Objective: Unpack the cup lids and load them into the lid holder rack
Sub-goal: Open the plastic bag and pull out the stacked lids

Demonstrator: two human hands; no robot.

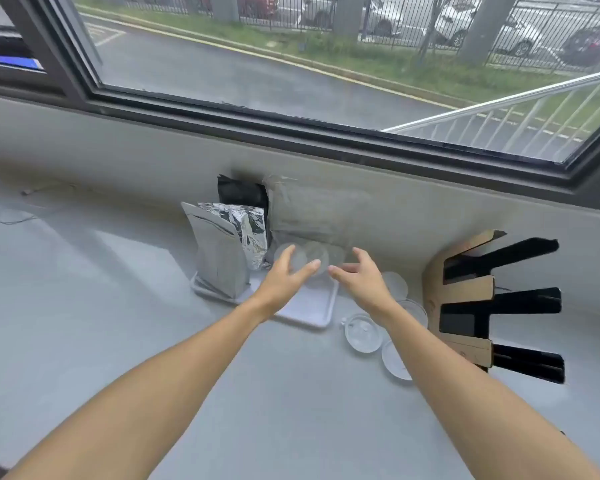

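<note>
A clear plastic bag of cup lids [312, 216] leans against the wall, its lower end spilling transparent lids [317, 256] above a white tray [312, 311]. My left hand [288, 275] reaches toward those lids with spread fingers, fingertips at the lids. My right hand [359, 277] is just to the right, fingers apart, holding nothing. Several loose clear lids [362, 332] lie on the counter under my right forearm. The cardboard lid holder rack [465, 296] with black slots stands at the right against the wall.
A grey pouch [219, 254], a crumpled silver foil bag [248, 230] and a black bag [239, 192] stand at the tray's left end. A thin white cable [18, 216] lies far left on the grey counter. A window sill runs along the back.
</note>
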